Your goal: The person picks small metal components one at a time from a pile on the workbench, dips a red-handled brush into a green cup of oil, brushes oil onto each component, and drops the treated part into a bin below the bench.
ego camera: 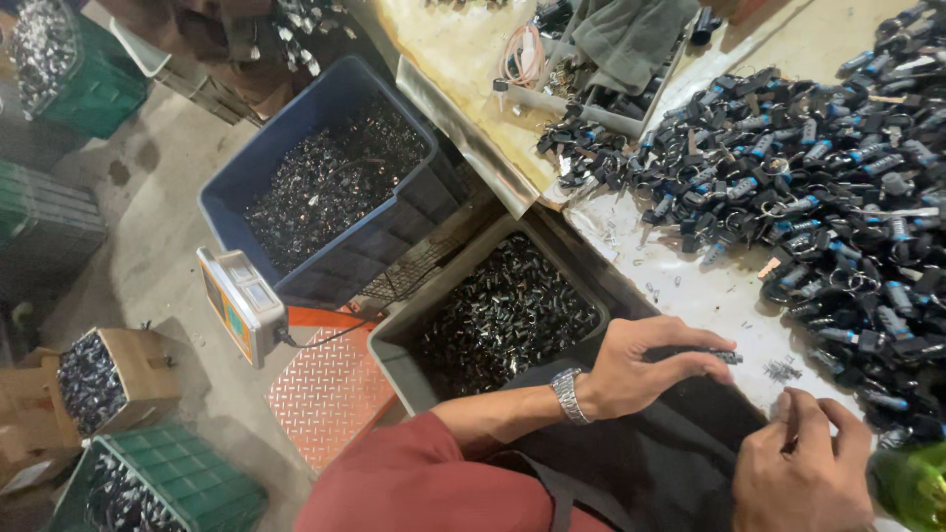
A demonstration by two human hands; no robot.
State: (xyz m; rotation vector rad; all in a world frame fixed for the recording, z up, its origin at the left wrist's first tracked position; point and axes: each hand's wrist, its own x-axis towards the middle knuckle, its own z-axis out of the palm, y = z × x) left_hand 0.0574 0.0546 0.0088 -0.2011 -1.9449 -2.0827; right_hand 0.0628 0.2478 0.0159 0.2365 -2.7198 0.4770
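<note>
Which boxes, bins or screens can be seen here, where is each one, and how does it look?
Scale display: floor, beside orange plate; tilted, grey, small screen.
Blue bin: upper centre; rectangular, dark parts inside.
Grey bin: near left hand; dark parts inside.
Cardboard box: lower left; brown, open.
Green crate: bottom left.

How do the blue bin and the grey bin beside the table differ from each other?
The blue bin is larger and sits farther from the person than the grey bin. The grey bin lies beside the left hand; the blue bin stands by the scale display. Both hold small dark metal parts.
</note>
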